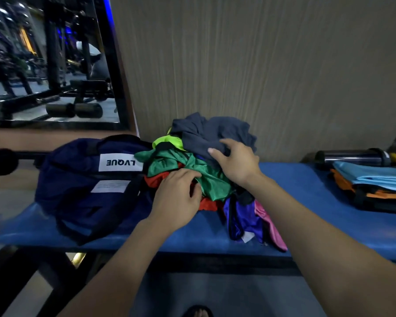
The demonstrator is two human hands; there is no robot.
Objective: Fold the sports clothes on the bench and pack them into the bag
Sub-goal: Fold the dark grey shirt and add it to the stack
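Left hand (177,195) grips shiny green jersey (206,177); right hand (236,160) pinches crumpled grey shirt (213,133). Lift one garment clear before folding.

Both hands (234,161) on clothes pile (199,165)

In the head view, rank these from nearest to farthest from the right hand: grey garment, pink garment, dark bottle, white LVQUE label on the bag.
From the right hand:
1. Grey garment, under its fingers.
2. Pink garment, bench front edge.
3. White LVQUE label, on its left.
4. Dark bottle, far right.
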